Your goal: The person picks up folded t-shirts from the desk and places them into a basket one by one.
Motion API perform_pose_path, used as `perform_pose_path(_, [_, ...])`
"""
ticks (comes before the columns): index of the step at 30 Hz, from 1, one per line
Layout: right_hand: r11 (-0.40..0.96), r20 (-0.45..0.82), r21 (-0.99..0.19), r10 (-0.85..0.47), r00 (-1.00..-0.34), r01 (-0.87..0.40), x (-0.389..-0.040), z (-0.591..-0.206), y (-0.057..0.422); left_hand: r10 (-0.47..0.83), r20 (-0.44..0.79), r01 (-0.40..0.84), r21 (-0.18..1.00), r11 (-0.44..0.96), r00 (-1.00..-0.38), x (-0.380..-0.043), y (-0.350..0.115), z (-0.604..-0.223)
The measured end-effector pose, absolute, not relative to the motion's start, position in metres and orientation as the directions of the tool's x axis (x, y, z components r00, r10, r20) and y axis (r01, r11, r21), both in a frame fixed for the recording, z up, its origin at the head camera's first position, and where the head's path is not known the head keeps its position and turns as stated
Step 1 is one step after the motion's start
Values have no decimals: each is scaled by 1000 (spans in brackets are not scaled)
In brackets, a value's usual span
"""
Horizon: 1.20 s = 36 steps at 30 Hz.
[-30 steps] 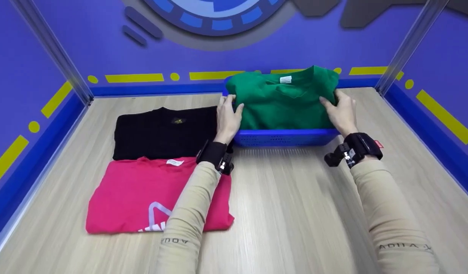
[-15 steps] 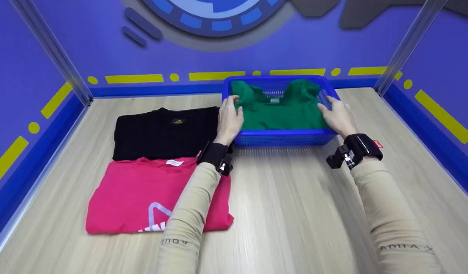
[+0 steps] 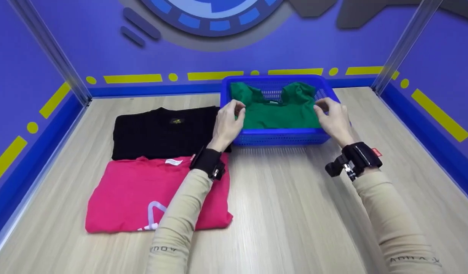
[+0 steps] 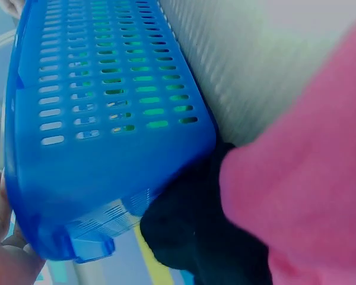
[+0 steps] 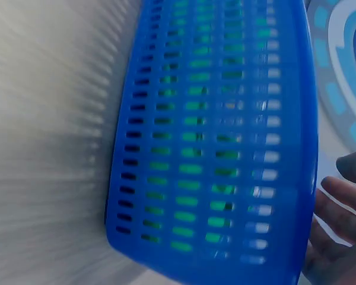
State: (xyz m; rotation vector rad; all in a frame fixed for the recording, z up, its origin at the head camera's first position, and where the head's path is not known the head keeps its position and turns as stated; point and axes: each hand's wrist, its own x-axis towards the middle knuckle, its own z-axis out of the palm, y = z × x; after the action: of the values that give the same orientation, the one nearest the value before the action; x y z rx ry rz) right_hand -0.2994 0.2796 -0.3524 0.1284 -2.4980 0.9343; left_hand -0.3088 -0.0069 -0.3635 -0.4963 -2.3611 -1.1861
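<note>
Green T-shirt (image 3: 281, 116) bunched in our plastic basket (image 3: 281, 138)
Left hand (image 3: 227, 123) and right hand (image 3: 335, 120) loose, empty, either side; we'd gently pat it flat.

On the left of the wood-grain bench (image 3: 279, 213) lies a folded black shirt (image 3: 154, 139); a folded pink shirt (image 3: 129, 190), with a white neck label (image 3: 173, 162), meets its near edge. Purple-blue walls (image 3: 100, 45) with yellow dashes (image 3: 133, 78) stand left, right and far. Metal posts (image 3: 51, 53) line both far corners; the far wall bears a round emblem (image 3: 211, 17).
</note>
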Motion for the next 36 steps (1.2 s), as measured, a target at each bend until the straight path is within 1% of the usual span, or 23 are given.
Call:
perform_pose_path(5, [736, 578, -566, 32, -816, -372, -286, -357, 268, 176, 560, 547, 611, 572, -810, -293, -15, -362])
perform_pose_path(8, [719, 610, -554, 9, -792, -419, -276, -360, 261, 195, 562, 560, 605, 566, -804, -284, -21, -362])
perform_pose_path(12, [697, 610, -561, -16, -792, -446, -263, -363, 250, 196, 575, 568, 589, 575, -794, -270, -32, -367])
perform_pose_path(15, [685, 593, -567, -46, -804, -458, -253, -366, 242, 194, 579, 566, 577, 588, -792, -259, -43, -372])
perform_pose_path(21, [691, 546, -561, -105, -831, -456, -236, -374, 230, 202, 551, 542, 569, 619, -809, -239, -77, -379])
perform_pose_path(25, [695, 462, -589, -129, -877, -413, -229, -376, 219, 188, 497, 481, 567, 669, -847, -230, -107, -379])
perform_pose_path(29, [685, 353, -645, -126, -927, -339, -224, -381, 202, 143, 369, 348, 579, 737, -918, -221, -137, -372])
perform_pose_path(33, [660, 164, -718, -147, -975, -220, -218, -385, 176, 68, 231, 186, 538, 822, -971, -213, -166, -362])
perform_pose_path(36, [617, -14, -781, -174, -985, -97, -214, -386, 157, 9, 117, 65, 488, 870, -993, -207, -187, -355])
